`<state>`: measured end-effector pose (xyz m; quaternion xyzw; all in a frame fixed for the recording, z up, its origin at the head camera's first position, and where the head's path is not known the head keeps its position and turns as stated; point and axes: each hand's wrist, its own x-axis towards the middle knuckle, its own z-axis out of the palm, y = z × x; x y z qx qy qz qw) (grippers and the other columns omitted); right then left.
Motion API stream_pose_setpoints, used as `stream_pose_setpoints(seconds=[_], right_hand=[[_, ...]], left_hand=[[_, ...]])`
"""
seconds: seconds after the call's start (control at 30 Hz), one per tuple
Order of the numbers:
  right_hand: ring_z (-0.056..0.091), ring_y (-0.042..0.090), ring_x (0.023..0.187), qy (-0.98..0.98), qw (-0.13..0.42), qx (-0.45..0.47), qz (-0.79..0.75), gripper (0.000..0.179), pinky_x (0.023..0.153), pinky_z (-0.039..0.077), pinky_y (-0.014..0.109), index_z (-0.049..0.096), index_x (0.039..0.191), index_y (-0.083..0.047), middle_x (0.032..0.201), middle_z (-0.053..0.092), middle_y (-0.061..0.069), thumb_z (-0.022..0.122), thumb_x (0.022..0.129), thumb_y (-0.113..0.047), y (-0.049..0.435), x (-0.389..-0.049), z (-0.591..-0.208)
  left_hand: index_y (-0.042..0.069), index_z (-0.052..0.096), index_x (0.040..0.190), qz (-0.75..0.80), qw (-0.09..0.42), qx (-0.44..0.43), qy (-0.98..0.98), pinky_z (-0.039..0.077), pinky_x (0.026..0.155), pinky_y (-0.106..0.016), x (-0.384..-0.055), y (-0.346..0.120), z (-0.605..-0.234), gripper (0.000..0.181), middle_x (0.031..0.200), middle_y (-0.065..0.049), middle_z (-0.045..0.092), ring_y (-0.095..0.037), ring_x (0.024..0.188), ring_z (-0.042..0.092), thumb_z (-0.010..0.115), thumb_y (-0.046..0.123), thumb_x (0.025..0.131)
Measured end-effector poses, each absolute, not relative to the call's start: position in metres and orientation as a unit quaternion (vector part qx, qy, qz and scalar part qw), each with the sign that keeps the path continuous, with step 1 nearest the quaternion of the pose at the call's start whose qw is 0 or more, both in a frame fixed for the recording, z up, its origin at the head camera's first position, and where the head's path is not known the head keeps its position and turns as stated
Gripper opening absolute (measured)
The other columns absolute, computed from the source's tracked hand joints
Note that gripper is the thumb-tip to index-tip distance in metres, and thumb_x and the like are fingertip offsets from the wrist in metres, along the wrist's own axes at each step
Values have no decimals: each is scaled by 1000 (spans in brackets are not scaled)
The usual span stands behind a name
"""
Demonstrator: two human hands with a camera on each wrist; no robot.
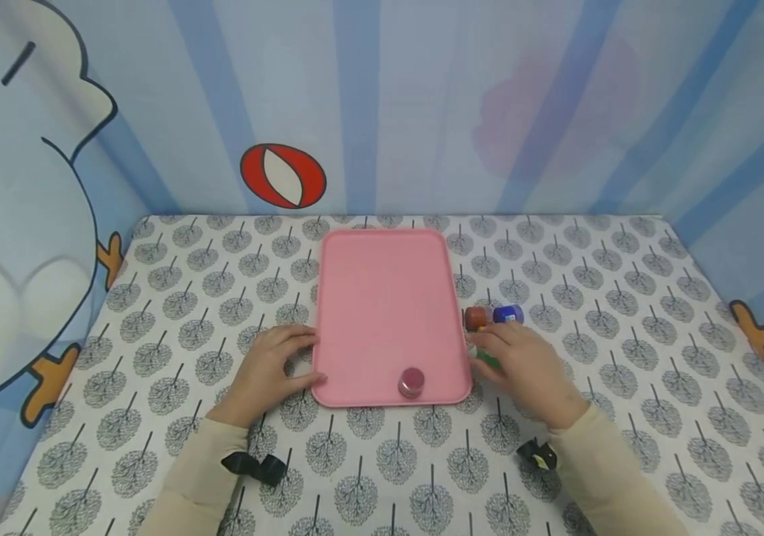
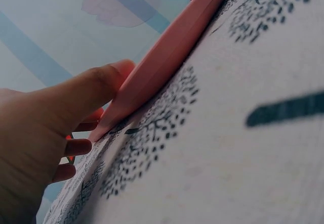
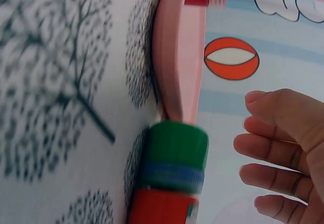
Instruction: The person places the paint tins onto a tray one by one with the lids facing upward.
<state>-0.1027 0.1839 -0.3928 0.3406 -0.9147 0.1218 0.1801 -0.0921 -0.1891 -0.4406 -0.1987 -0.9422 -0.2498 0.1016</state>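
At the left edge of a pink tray [image 1: 382, 298], my left hand [image 1: 268, 368] touches the side with its fingertips, and its thumb [image 2: 109, 80] rests against the rim. My right hand [image 1: 523, 365] hovers beside the tray's right edge, over a group of small paint jars. In the right wrist view its fingers [image 3: 268, 148] are loosely bent and hold nothing, apart from the green jar [image 3: 174, 143]. Behind that hand lie a red-brown jar [image 1: 478, 318] and a blue jar [image 1: 508, 314]. A dark red jar [image 1: 412, 383] stands on the tray near its front edge.
The tray lies on a white cloth [image 1: 368, 476] printed with grey trees. A blue striped backdrop [image 1: 409, 112] with cartoon figures rises behind the table and at both sides. Dark straps [image 1: 255, 469] hang by both sleeves.
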Motion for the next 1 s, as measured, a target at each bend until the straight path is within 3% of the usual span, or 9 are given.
stream_pose_setpoints(seconds=[0.3, 0.57, 1.0], right_hand=[[64, 23, 85, -926, 173, 317, 113, 36, 77, 56, 39, 70, 97, -5, 92, 71, 7, 83, 70, -24, 199, -103, -392], [61, 22, 86, -940, 129, 300, 94, 37, 78, 54, 39, 69, 101, -6, 96, 70, 9, 82, 72, -25, 211, -101, -393], [59, 20, 82, -941, 128, 303, 79, 40, 74, 53, 37, 68, 104, -5, 91, 67, 7, 83, 71, -23, 215, -101, -400]], left_hand=[[6, 66, 117, -252, 101, -197, -942, 38, 108, -52, -93, -189, -440, 59, 127, -8, 63, -30, 122, 54, 83, 38, 70], [6, 66, 117, -251, 95, -194, -943, 38, 109, -52, -92, -188, -439, 59, 128, -9, 63, -30, 122, 54, 82, 39, 70], [6, 66, 118, -253, 91, -189, -945, 37, 109, -52, -91, -187, -438, 59, 128, -8, 63, -30, 123, 54, 82, 38, 71]])
